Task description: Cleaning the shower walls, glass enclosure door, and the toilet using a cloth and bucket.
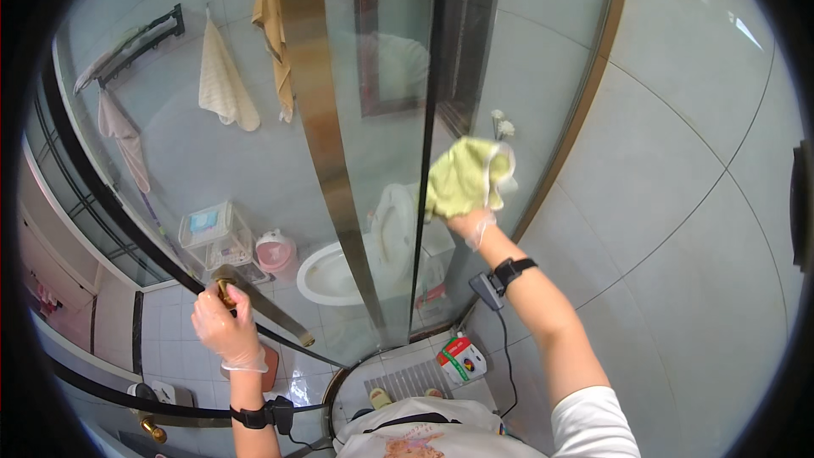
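Observation:
My left hand (222, 324), in a clear thin glove, grips a brass-coloured door handle (226, 289) on the curved glass shower door at the lower left. A yellow-green cloth (467, 178) covers most of my right hand (469, 221), which is gloved too and reaches up to the glass panel (534, 51) right of the dark vertical door edge (429, 108). The cloth lies against that glass; my right fingers are hidden under it. Both wrists wear black straps with small devices and cables.
Through the glass show a white toilet (337, 273), a pink bin (275, 251), a white storage rack (206, 226) and hanging towels (226, 76). A red, white and green package (462, 359) stands on the shower floor beside a drain grate (407, 381). A tiled wall (674, 203) bounds the right side.

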Available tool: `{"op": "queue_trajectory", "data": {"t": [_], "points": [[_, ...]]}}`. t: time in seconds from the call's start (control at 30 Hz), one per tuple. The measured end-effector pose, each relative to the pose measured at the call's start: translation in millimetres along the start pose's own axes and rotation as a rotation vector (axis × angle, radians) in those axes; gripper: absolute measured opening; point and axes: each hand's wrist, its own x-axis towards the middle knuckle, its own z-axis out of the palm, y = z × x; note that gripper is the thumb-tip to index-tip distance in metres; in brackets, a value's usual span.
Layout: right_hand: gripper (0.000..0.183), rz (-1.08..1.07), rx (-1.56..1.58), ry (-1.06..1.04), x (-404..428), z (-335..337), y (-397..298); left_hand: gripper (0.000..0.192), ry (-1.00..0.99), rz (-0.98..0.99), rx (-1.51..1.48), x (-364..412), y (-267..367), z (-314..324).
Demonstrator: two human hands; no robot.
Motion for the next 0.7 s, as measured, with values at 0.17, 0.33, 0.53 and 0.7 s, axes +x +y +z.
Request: {"op": "queue_trajectory", "data": {"t": [0.17,0.33,0.53,0.7], "points": [[0.071,0.382,0.352,-0.129,-89,31,41,0.013,0.020,-0.045,0.060,-8,-16,-10],[0.061,0.076,-0.520,0.219,-29,-14,87,0.013,0.011,-0.045,0.088,-7,-23,-20],[0.081,-0.111,0.105,0.544,106,-77,-7,0.013,-0.014,-0.120,0.105,-11,-37,-20],[0.084,-0.345,-0.277,0.058,41,1,0,0.020,-0.005,-0.135,0.031,-20,-35,-29]]}}
